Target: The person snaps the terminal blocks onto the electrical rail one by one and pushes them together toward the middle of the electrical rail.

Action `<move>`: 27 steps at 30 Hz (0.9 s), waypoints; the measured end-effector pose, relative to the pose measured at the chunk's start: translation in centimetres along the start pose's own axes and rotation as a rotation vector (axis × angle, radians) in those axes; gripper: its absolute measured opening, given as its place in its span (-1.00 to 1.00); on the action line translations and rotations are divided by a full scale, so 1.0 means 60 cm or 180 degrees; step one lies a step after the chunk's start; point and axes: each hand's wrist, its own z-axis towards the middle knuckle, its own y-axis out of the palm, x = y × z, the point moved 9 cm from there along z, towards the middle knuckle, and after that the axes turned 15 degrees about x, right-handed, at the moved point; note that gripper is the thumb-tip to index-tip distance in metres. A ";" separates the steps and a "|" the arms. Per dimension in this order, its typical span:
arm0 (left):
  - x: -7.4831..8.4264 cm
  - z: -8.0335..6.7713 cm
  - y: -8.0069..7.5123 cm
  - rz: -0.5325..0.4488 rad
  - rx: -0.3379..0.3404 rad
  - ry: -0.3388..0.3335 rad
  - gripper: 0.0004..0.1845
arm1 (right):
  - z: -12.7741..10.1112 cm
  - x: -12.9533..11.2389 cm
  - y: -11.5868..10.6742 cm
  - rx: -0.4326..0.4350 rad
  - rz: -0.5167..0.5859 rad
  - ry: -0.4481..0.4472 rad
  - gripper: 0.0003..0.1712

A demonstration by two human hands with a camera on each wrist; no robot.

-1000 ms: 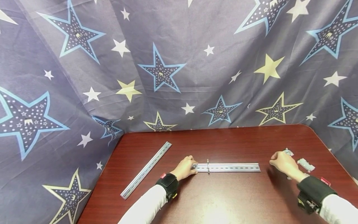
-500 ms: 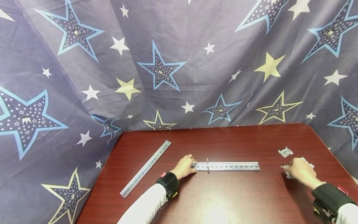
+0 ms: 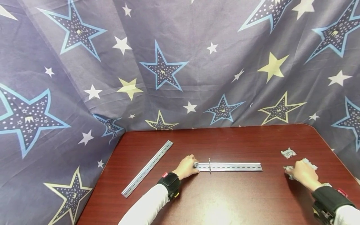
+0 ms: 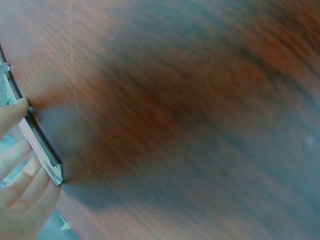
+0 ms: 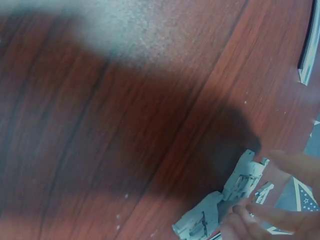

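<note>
At the centre of the bench point(image 3: 225, 203), we are holding the left end of a slotted metal rail point(image 3: 229, 167) with the left hand point(image 3: 186, 167), the fingers curling round and gripping that end; the left wrist view is showing fingertips point(image 4: 20, 170) pressing against the rail's edge. One small clip point(image 3: 209, 165) is already sitting on the rail, just toward 3 o'clock from the left hand, so we are judging that one fitting is done. At 3 o'clock, well apart from the rail, the right hand point(image 3: 302, 173) is closing its fingertips point(image 5: 240, 217) on a grey terminal piece point(image 5: 227, 202) lying on the bench; whether it is lifted we cannot tell. Two more loose grey pieces are lying near it, one point(image 3: 288, 152) toward 12 o'clock and another point(image 3: 312, 164) partly behind the hand. These we are taking as not yet mounted. A second rail point(image 3: 147, 168) is lying untouched toward 9 o'clock, slanting from 7 to 1 o'clock.
</note>
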 end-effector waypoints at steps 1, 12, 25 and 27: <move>-0.001 0.000 0.001 0.0003 -0.0004 -0.0010 -0.73 | 0.000 0.001 0.002 0.0001 0.0008 0.0020 -0.66; -0.003 0.000 0.006 0.0011 0.0003 -0.0034 -0.72 | 0.003 -0.006 0.005 0.0306 0.0036 -0.0119 -0.67; -0.001 -0.001 0.001 0.0022 0.0014 -0.0008 -0.72 | 0.000 -0.025 -0.001 0.0613 0.0131 -0.0411 -0.65; -0.001 -0.001 0.001 0.0025 0.0012 -0.0010 -0.72 | -0.001 -0.027 -0.001 0.0612 0.0148 -0.0418 -0.65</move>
